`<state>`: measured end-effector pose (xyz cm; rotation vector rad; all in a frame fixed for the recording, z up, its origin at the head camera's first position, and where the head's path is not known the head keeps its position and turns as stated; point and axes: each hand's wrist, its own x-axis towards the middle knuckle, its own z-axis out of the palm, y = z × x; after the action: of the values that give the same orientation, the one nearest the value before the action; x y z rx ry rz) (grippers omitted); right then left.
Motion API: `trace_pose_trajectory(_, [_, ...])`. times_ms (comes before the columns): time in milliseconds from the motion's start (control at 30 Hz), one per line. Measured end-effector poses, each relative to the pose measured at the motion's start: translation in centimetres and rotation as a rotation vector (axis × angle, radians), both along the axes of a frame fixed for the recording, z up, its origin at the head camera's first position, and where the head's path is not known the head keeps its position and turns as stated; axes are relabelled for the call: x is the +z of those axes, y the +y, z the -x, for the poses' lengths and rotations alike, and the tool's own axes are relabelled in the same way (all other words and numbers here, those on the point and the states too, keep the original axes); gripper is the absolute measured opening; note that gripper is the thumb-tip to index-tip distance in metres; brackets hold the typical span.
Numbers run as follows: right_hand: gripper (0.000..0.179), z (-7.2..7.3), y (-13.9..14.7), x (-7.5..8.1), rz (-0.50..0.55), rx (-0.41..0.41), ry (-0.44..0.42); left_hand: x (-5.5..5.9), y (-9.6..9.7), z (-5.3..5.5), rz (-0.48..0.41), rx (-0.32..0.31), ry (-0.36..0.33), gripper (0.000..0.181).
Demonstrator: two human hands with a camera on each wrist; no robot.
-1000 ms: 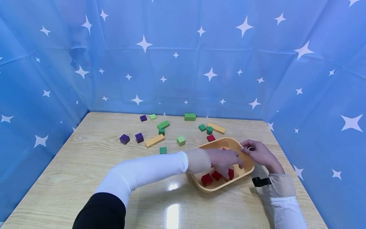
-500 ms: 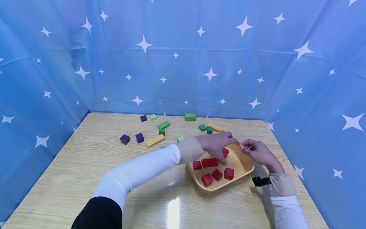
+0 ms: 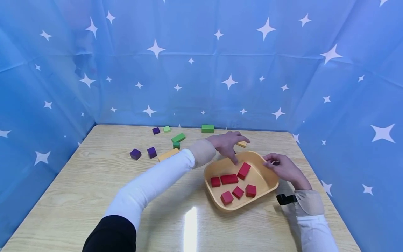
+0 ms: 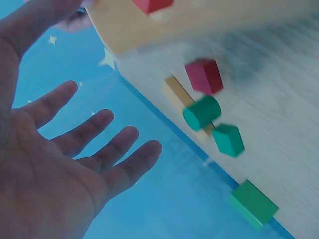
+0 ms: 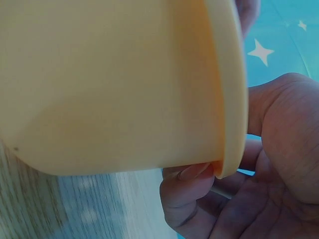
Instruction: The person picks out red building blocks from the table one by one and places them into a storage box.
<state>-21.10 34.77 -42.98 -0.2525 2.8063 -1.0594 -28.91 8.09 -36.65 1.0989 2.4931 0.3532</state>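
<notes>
A tan plastic bin [image 3: 262,183] sits at the right of the table with several red blocks [image 3: 229,179] in it. My right hand [image 3: 284,169] pinches its right rim, fingers curled under the lip in the right wrist view. Over the bin's far edge hovers my left hand [image 3: 226,144], fingers spread and nothing in them. Just past the bin, the left wrist view shows a maroon-red block [image 4: 203,75], a green cylinder [image 4: 202,112] and a small teal-green block [image 4: 229,140]. In the head view the left hand covers these.
Purple cubes [image 3: 152,152] and green blocks [image 3: 178,138] lie loose toward the back left, with a tan plank [image 3: 168,154] partly behind the left sleeve. A bright green block [image 3: 207,128] stands by the back edge. Blue star-printed cloth [image 3: 195,94] hangs around the wooden table [image 3: 78,196].
My left hand has lifted out of the bin and moved away over its far rim, uncovering the red blocks inside. The right hand has stayed at the rim.
</notes>
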Motion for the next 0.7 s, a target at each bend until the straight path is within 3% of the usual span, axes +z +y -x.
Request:
trace_pose_trajectory(200, [0.021,-0.1,0.0,0.0,-0.005,-0.001,0.014,-0.1,-1.0,1.8,-0.005,0.103,-0.035,0.09])
trace_pose_trajectory(367, [0.021,-0.1,-0.2,0.1,0.005,-0.001,0.017,-0.9,-1.3,2.8,0.029,0.141,-0.022,0.087])
trace_pose_trajectory(467, [0.022,-0.1,-0.2,0.1,0.007,0.0,0.023,-1.7,-1.1,3.2,0.065,0.125,-0.015,0.088])
trace_pose_trajectory(700, [0.024,-0.2,-0.1,0.0,0.017,0.0,0.023,-3.4,-0.4,3.6,0.105,0.01,-0.022,0.079])
